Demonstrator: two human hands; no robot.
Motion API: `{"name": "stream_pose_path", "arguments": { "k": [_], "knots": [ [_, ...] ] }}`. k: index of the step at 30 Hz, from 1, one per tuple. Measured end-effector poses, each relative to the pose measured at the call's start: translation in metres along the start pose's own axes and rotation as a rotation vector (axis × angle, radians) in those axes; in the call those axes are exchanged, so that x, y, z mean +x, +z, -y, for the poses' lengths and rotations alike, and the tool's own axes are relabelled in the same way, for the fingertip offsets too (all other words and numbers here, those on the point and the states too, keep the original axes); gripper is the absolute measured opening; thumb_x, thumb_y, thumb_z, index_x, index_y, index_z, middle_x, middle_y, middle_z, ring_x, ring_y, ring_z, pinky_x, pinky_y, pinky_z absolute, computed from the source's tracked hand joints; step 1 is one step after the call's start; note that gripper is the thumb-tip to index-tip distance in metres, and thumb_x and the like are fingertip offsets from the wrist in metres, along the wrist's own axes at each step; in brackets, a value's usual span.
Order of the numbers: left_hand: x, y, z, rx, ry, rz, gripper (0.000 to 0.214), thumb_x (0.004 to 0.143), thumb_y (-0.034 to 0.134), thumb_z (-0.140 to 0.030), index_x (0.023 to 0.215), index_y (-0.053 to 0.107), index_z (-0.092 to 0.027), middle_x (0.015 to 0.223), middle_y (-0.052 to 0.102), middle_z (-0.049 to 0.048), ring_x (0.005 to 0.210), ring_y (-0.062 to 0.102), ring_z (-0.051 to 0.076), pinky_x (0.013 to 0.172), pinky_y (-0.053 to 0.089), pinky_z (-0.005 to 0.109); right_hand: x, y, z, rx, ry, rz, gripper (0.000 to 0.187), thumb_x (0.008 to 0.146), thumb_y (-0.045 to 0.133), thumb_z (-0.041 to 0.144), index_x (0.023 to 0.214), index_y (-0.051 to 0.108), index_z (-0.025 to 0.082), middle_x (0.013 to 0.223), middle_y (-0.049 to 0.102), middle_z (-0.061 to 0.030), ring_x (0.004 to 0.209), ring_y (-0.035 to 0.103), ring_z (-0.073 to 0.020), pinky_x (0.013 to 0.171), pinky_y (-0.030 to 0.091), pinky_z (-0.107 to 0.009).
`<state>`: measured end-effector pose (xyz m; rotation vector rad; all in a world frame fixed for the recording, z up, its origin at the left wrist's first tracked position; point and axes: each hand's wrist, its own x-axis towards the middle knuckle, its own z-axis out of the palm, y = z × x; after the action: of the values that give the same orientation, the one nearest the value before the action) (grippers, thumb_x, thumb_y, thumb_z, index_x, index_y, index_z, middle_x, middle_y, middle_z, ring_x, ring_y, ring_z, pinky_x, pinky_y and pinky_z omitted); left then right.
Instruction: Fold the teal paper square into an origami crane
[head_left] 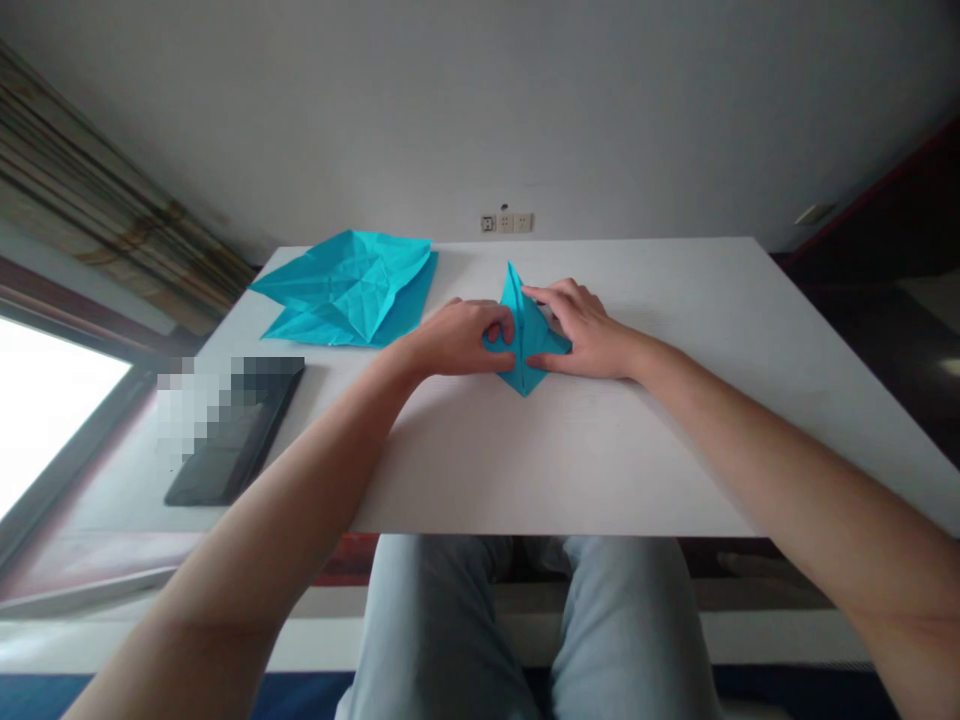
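A small folded piece of blue paper [526, 330] lies on the white table [480, 450], shaped like a narrow kite with a point toward the wall. My left hand [457, 338] is curled with its fingertips pinching the paper's left flap. My right hand [581, 328] lies over the right side, its fingers pressed flat on the paper and the forefinger stretched toward the upper point. Both hands touch the same piece.
A larger creased sheet of blue paper [352, 288] lies at the table's far left. A dark flat tablet-like object [236, 430] rests near the left edge, partly blurred. Wall sockets [506, 222] sit behind the table. A window [45, 400] is on the left.
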<state>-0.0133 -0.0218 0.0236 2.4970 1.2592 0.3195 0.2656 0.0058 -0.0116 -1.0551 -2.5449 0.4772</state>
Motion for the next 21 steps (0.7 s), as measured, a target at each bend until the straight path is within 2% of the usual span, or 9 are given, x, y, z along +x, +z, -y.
{"name": "stream_pose_path", "arguments": {
  "k": [3, 7, 16, 21],
  "knots": [
    [-0.0013, 0.002, -0.0059, 0.044, 0.007, 0.022, 0.046, 0.088, 0.081, -0.064, 0.11, 0.072, -0.025, 0.117, 0.075, 0.0107, 0.118, 0.068, 0.037, 0.11, 0.046, 0.052, 0.0, 0.0015, 0.0, -0.014, 0.021, -0.024, 0.102, 0.092, 0.086, 0.06, 0.18, 0.041, 0.038, 0.165, 0.054, -0.0183, 0.155, 0.053, -0.0529, 0.133, 0.041, -0.079],
    [-0.0003, 0.007, -0.0105, 0.042, -0.04, 0.029, 0.066, 0.083, 0.087, -0.082, 0.108, 0.068, -0.025, 0.121, 0.072, 0.0131, 0.122, 0.065, 0.04, 0.114, 0.043, 0.056, -0.0001, 0.0021, -0.0019, -0.037, 0.044, -0.052, 0.093, 0.095, 0.082, 0.056, 0.178, 0.045, 0.035, 0.166, 0.056, -0.0187, 0.153, 0.056, -0.0521, 0.131, 0.042, -0.078],
    [-0.0004, 0.0037, -0.01, -0.02, -0.025, 0.066, 0.07, 0.074, 0.096, -0.084, 0.096, 0.066, -0.025, 0.123, 0.069, 0.0112, 0.124, 0.061, 0.039, 0.116, 0.041, 0.056, 0.0027, 0.0025, -0.0062, -0.084, 0.141, -0.147, 0.067, 0.101, 0.072, 0.051, 0.164, 0.06, 0.03, 0.158, 0.065, -0.0204, 0.144, 0.062, -0.0494, 0.124, 0.047, -0.076],
    [-0.001, 0.0021, -0.0115, -0.048, -0.015, 0.09, 0.068, 0.074, 0.098, -0.082, 0.095, 0.068, -0.025, 0.128, 0.067, 0.0118, 0.127, 0.058, 0.04, 0.121, 0.039, 0.057, 0.004, 0.0025, -0.0077, -0.087, 0.176, -0.171, 0.058, 0.1, 0.073, 0.049, 0.154, 0.067, 0.029, 0.149, 0.069, -0.0192, 0.139, 0.066, -0.0475, 0.121, 0.05, -0.072]
  ]
}}
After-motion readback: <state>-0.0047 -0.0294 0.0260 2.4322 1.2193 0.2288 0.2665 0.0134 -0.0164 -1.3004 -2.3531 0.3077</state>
